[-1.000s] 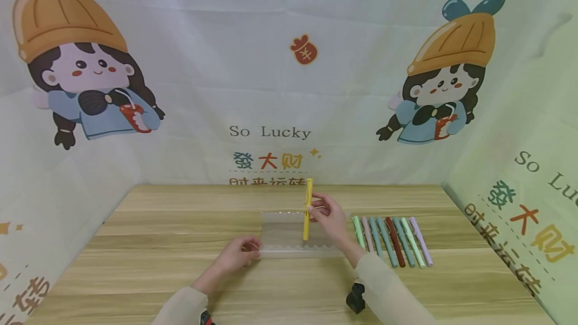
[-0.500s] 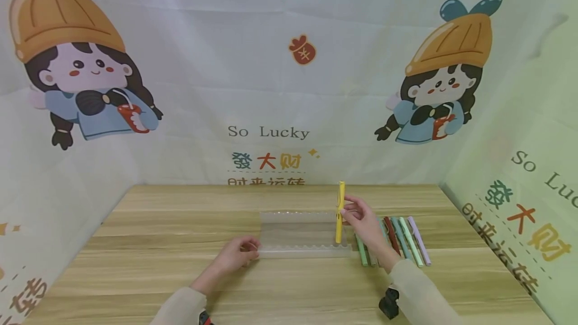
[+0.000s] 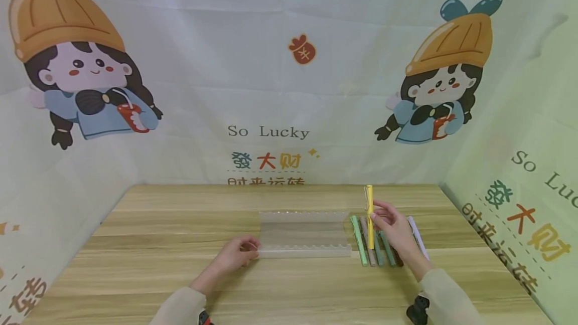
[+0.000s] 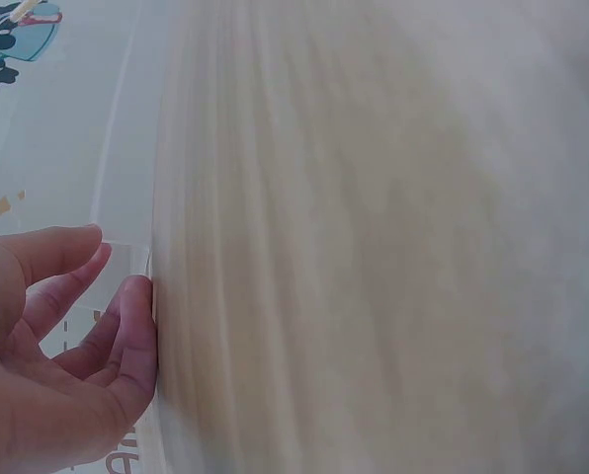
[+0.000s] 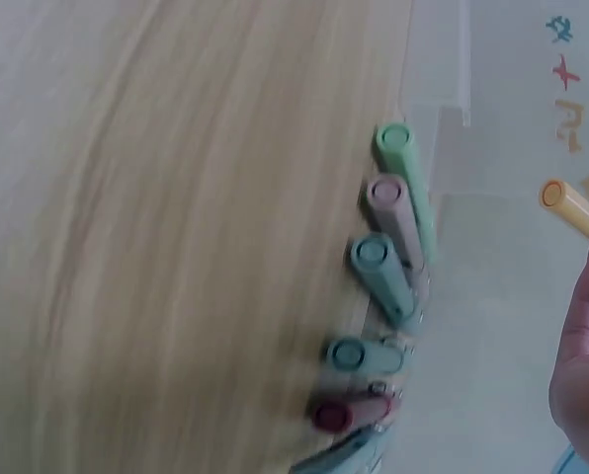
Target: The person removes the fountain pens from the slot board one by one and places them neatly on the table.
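My right hand (image 3: 394,223) pinches a yellow pen (image 3: 370,217) upright by its middle, above the row of pens; in the right wrist view the yellow pen (image 5: 576,212) is cut off by the frame edge. My left hand (image 3: 237,253) rests on the table at the left end of a clear pen rack (image 3: 304,252), fingers loosely bent, fingertips at its edge. In the left wrist view that left hand (image 4: 72,341) shows gaps between thumb and fingers. The rack has scalloped rims and bears no pens. Below the right hand lie a light green pen (image 3: 359,240) and several others, partly hidden.
The wooden table (image 3: 180,209) runs back to a printed cloth wall (image 3: 203,89). A lilac pen (image 3: 417,237) lies at the right end of the row. In the right wrist view a dark red pen (image 5: 349,413) lies among teal ones, right of the rack.
My right hand has carried the yellow pen rightward, from above the clear rack to above the row of pens. The left hand has stayed at the rack's left end.
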Action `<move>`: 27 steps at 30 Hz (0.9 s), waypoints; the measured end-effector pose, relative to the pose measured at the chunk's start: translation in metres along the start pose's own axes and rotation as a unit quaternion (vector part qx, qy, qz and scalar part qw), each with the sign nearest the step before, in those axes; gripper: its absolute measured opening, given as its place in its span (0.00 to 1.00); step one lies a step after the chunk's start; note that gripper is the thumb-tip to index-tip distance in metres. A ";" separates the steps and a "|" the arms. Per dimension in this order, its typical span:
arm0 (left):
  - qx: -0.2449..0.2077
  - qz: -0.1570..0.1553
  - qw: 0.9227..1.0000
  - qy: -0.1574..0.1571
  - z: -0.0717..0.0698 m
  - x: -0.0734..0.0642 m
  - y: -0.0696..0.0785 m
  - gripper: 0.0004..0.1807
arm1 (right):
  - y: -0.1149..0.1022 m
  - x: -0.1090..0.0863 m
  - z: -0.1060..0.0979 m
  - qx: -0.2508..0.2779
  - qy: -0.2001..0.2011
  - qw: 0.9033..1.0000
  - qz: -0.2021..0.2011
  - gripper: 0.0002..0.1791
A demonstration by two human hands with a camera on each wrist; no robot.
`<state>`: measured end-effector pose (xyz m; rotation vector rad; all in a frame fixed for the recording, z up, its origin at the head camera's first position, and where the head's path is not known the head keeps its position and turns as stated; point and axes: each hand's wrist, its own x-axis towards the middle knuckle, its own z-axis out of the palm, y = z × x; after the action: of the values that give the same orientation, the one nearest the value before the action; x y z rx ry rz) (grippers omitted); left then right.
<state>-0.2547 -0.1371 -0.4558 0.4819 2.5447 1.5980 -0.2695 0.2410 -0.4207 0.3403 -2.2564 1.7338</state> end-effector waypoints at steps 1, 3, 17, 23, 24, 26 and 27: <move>0.000 0.000 1.000 -0.001 0.000 0.000 0.000 0.07 | 0.002 -0.001 -0.004 0.007 0.000 1.000 -0.007 0.21; 0.002 0.000 1.000 -0.001 0.000 0.000 -0.001 0.07 | 0.008 -0.003 -0.013 0.020 -0.004 1.000 -0.018 0.20; 0.002 -0.001 1.000 -0.002 0.000 0.001 -0.003 0.07 | 0.055 -0.014 -0.072 -0.002 0.022 1.000 -0.006 0.20; 0.002 0.001 1.000 -0.002 0.000 0.001 -0.004 0.08 | 0.097 -0.012 -0.104 -0.013 0.043 0.999 -0.004 0.26; 0.001 0.001 1.000 -0.002 0.000 0.001 -0.004 0.07 | 0.099 -0.013 -0.108 -0.012 0.045 0.999 -0.002 0.27; 0.000 0.001 1.000 -0.002 0.000 0.002 -0.004 0.07 | 0.098 -0.015 -0.115 -0.013 0.044 0.999 0.004 0.25; -0.001 0.001 1.000 -0.003 0.000 0.002 -0.004 0.08 | 0.096 -0.016 -0.118 -0.015 0.041 0.999 0.012 0.23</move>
<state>-0.2572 -0.1383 -0.4591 0.4877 2.5389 1.5965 -0.2791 0.3800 -0.4843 0.2321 -2.2347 1.6920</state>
